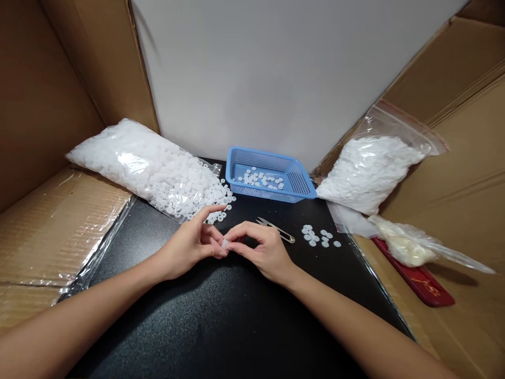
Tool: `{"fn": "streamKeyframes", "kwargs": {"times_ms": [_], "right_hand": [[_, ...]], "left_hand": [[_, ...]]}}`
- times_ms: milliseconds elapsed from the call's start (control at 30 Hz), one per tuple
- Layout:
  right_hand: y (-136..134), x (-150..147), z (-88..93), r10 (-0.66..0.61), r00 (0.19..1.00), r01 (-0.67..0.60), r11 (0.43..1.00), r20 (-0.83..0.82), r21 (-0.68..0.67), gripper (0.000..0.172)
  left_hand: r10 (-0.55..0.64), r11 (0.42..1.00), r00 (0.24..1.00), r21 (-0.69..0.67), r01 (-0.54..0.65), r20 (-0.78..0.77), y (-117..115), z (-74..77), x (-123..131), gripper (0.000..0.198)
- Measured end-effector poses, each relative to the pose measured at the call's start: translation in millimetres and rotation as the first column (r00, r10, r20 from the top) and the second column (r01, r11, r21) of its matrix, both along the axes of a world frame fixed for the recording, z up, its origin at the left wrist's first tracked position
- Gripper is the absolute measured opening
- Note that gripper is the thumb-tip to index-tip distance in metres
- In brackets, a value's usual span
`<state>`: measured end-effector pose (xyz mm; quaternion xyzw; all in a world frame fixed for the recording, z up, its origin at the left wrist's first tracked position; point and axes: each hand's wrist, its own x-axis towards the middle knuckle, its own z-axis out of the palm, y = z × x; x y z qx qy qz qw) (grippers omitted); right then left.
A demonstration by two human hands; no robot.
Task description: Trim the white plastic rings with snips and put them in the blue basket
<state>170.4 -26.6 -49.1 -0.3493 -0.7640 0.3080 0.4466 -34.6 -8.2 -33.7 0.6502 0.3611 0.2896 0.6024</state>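
Note:
Between the fingertips of both hands is a small white plastic piece [225, 243], pinched above the black table. My left hand [199, 239] grips it from the left, thumb and fingers together, with the index finger raised away. From the right, my right hand [258, 245] pinches it between thumb and index finger. Just behind the right hand lie thread snips [286, 236], partly hidden by it. Several loose white plastic rings [313, 238] lie on the table to the right. A clear bag of white rings [158, 168] spills toward my left hand.
A blue perforated basket [272, 196] with some white pieces stands at the back. On the right lean a zip bag of white pieces [371, 168] and a smaller knotted bag [406, 245] over a red case [426, 287]. Cardboard [465, 200] walls flank the black table [189, 326].

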Motion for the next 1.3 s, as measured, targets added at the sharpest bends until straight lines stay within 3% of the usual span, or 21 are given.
{"fn": "streamKeyframes", "kwargs": {"times_ms": [100,167,333,533,800,1033,1300], "right_hand": [[0.1,3.4,2.6,0.054,0.999,-0.054,0.998,0.002,0.019,0.019],[-1.4,3.7,3.7,0.061,0.998,-0.062,0.997,0.017,0.046,0.027],[-9.1,-1.7,6.7,-0.008,1.000,0.009,0.998,-0.011,0.069,0.021],[-15.8,-3.9,12.3,-0.049,0.997,0.050,0.999,-0.067,0.012,0.025],[-19.0,-4.0,14.0,-0.032,0.999,0.036,0.994,-0.042,0.101,0.027],[-20.0,-3.3,11.6,-0.008,0.992,0.010,1.000,-0.125,0.012,0.028],[-21.9,-5.0,12.3,0.009,0.992,-0.008,1.000,-0.129,0.011,0.027]], "left_hand": [[0.030,0.974,0.984,-0.226,0.011,0.174,-0.5,4.2,1.5,0.084],[0.045,0.962,0.975,-0.273,0.017,0.216,-0.1,6.0,2.3,0.087],[0.109,0.948,0.958,-0.318,-0.019,0.266,-2.7,8.8,3.7,0.080],[0.190,0.858,0.905,-0.513,0.036,0.381,-15.1,10.3,8.1,0.069],[0.245,0.856,0.885,-0.517,-0.005,0.397,-19.4,12.3,11.8,0.057],[0.206,0.834,0.865,-0.544,0.089,0.457,-21.7,13.1,10.6,0.054],[0.245,0.846,0.872,-0.533,0.021,0.424,-22.4,17.5,13.6,0.046]]}}
